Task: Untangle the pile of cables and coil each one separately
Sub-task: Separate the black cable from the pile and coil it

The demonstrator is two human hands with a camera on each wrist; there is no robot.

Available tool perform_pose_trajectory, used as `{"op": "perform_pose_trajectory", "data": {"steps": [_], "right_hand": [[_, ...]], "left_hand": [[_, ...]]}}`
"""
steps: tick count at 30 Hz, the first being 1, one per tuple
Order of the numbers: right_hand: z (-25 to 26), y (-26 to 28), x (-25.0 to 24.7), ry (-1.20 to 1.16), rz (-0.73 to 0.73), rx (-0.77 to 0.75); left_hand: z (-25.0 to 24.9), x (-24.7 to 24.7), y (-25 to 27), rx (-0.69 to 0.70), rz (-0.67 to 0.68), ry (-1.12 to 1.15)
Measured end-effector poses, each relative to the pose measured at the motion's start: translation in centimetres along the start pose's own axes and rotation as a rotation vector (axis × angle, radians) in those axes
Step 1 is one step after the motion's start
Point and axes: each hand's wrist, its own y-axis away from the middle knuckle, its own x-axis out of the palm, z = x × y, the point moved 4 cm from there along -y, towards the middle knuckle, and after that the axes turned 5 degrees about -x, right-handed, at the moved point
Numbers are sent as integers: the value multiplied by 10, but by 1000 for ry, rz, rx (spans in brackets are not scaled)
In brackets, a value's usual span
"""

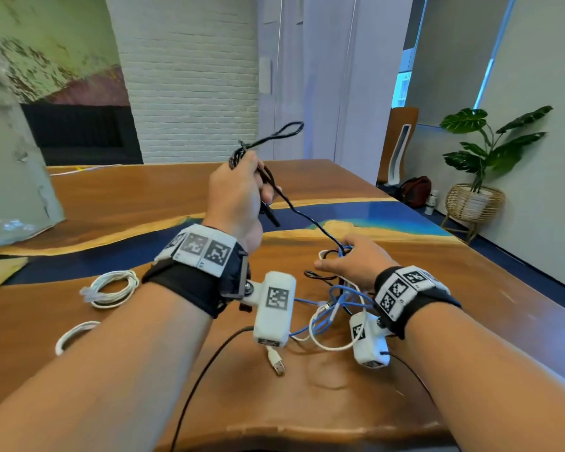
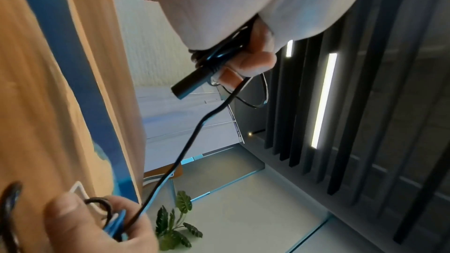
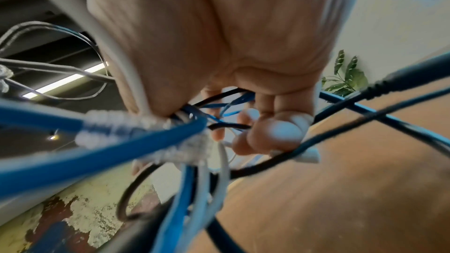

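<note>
black cable (image 1: 307, 214): taut, raised | tangled pile (image 1: 335, 301): on table

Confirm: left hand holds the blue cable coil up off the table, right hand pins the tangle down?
Not quite: the coil gripped by the left hand is the black cable, not blue, as the head view shows. The right hand does pin the tangle.

Wooden table (image 1: 437, 321); white coils (image 1: 111, 288); tangled cable pile (image 1: 333, 305).
</note>
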Motion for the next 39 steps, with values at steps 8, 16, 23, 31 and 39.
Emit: {"op": "perform_pose_trajectory", "data": {"steps": [8,16,23,31,39], "right_hand": [[30,8,-8,-546,66,-151],[63,19,24,-190,315,-281],[68,16,36,-7,296,-210],[72,-3,9,-500,1,-83],[97,-6,-15,-465,15,-169]], "left_hand": [[16,-34,-9,-96,-25,-212],[17,-28,-8,-44,-22,-190],[2,-24,-9,-58,-37,16],[2,-32,-10,37,10,-215],[46,-2,-6,-56,277,-638]]}}
